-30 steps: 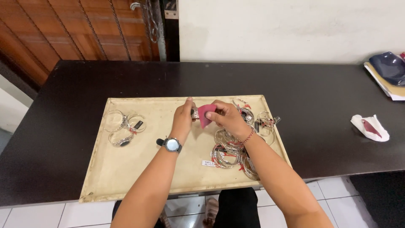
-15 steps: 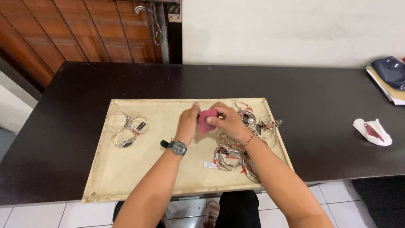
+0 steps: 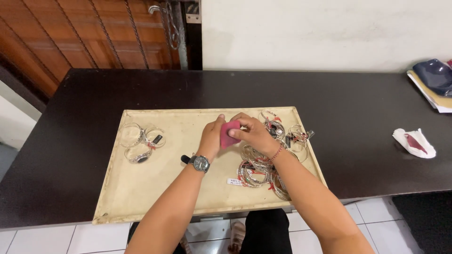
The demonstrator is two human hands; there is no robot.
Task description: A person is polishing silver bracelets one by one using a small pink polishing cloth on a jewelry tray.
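Over the middle of the cream tray [image 3: 141, 202], both hands meet above its bare centre. Left hand [image 3: 211, 138]: fingers curled, thumb up against a small pink cloth [image 3: 229, 133]. Whether a bangle sits inside the left grip cannot be told; the cloth and fingers hide it. Right hand [image 3: 252, 134]: grip narrow, pinching the pink cloth from the right side, so the cloth is folded between the two hands and raised just clear of the tray surface. Held this way, one hand appears to steady while the other presses the cloth; judgement only.

Wristwatch [image 3: 200, 162] on the left wrist, red thread band [image 3: 278, 152] on the right.

Right of the hands: a loose pile of silver bangles [image 3: 256, 171] with red tags, touching and overlapping, extending under the right forearm. Left part of the tray: a separate small group of bangles [image 3: 139, 141], well apart from the pile. The split suggests two lots kept from mixing.

Tray rests on a dark desk [image 3: 94, 103], front edge near the desk edge. Far right on the desk: a crumpled white tissue [image 3: 414, 142] with a red patch, well apart from the tray.
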